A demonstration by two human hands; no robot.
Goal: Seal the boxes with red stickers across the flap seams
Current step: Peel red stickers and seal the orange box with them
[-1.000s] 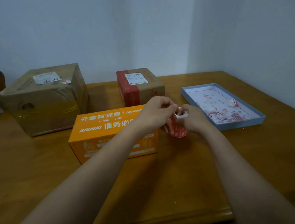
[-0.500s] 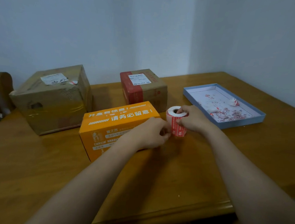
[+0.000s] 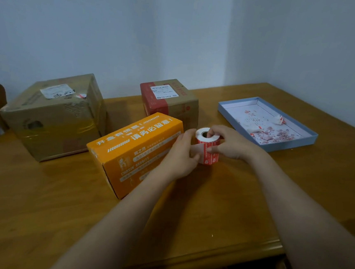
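Two hands grip a roll of red stickers (image 3: 206,146) standing on a wooden table (image 3: 220,202): right hand (image 3: 230,144) curled over its top, left hand (image 3: 181,156) pinching its side, just right of an orange box (image 3: 132,149)

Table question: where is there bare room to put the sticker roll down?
Bare wood lies on the table in front of the orange box, between both forearms, and at the near left, before the big brown box. It is crowded between the orange box and the blue tray, where both hands hold the sticker roll.
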